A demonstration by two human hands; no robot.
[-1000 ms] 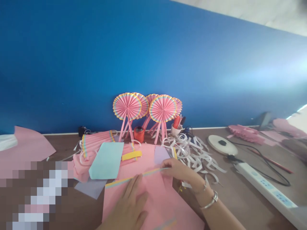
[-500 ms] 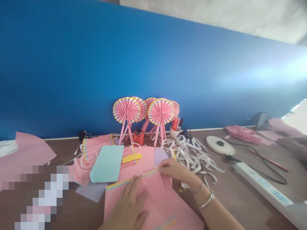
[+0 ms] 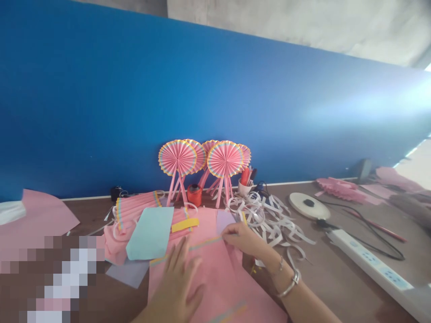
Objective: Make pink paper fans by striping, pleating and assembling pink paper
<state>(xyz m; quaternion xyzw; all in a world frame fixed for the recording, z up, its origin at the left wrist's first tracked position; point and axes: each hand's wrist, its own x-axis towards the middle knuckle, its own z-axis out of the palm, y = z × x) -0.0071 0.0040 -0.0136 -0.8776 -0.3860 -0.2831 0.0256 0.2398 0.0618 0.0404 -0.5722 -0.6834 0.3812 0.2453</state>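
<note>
While the left hand point(image 3: 177, 282) lies flat on the pink sheet point(image 3: 217, 273), its fingers spread wide and gripping nothing, it sits slightly further left than half a second ago. It now covers more of the left stretch of the striped border point(image 3: 206, 243) and bares more to the right. The right hand point(image 3: 243, 238) keeps its place at the border, fingers narrow, apparently pinching the edge. Judgement: left steadies or smooths, right controls the edge. The sheet lies on the bench point(image 3: 323, 269) directly in front of the person, over other pink paper.

Surroundings, left to right: a lilac sheet point(image 3: 129, 272) partly under a mint-green sheet point(image 3: 151, 233); a pleated pink strip point(image 3: 136, 208) behind that; a yellow strip point(image 3: 185, 224) just beyond the left fingertips; round pleated fans point(image 3: 177, 158) upright near the blue partition point(image 3: 215, 80); a white cup point(image 3: 244, 188) of tools; a tangle of white strips point(image 3: 269, 220); a power strip point(image 3: 370, 260).

Possible obstructions: the mint-green sheet and yellow strip crowd the far side of the border; the tangle lies close beside the right wrist.
</note>
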